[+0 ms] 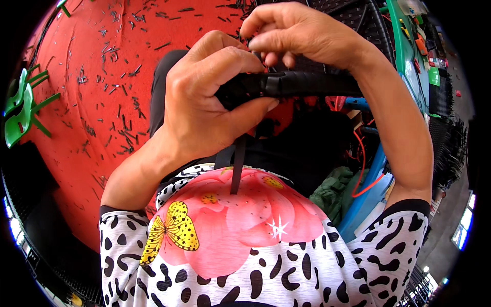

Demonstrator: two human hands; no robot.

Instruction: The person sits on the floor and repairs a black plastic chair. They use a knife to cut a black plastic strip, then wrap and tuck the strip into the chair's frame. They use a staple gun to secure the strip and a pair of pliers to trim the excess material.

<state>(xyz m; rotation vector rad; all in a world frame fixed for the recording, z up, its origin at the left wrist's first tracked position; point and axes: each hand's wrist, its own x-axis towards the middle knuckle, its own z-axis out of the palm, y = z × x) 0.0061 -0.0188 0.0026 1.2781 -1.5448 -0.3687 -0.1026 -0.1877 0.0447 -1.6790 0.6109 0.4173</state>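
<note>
I have the black wrapped bar of woven plastic strip point(286, 84) lying crosswise in front of my chest, its long axis running left to right, nearly level. My left hand point(204, 102) is closed around the bar's left end, thumb underneath and fingers curled over the top, so that end is fully in my grip. My right hand point(302, 33) sits just above the bar, a little right of the left hand, with its fingertips pinched together on something small and dark at the bar's top edge (too small for me to tell whether it is the strip's free end). A loose black flat strip tail point(237, 166) hangs straight down from under the bar, below my left hand, toward my flower-printed shirt front point(245, 225). Beyond the bar, the red mat point(92, 102) is scattered with short dark offcuts.
</note>
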